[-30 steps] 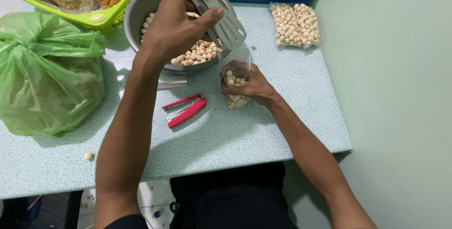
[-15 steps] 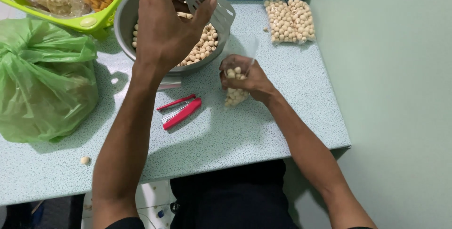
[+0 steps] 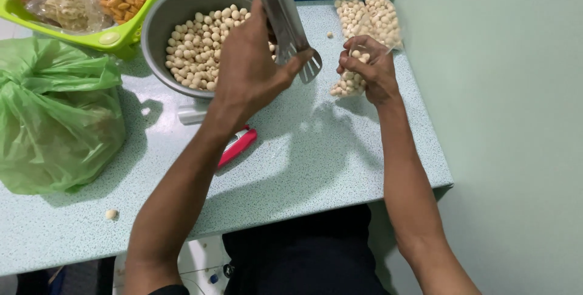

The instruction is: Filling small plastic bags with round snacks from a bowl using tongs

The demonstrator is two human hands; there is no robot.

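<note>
Covering foreground, speckled tabletop (image 3: pixel 316 155), pale green wall (image 3: pixel 510 119)

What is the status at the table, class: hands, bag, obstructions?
Left hand grips metal tongs. Right hand holds small clear bag of pale round nuts. Nothing between them.

My pale blue-green speckled bench (image 3: pixel 316 167) carries a grey metal bowl (image 3: pixel 176 13) of cream round nuts (image 3: pixel 197 46), a translucent green plastic bag (image 3: pixel 54 113) at left, a lime-green tray (image 3: pixel 115 37) far left, and a red stapler (image 3: pixel 238 144) near centre.
</note>
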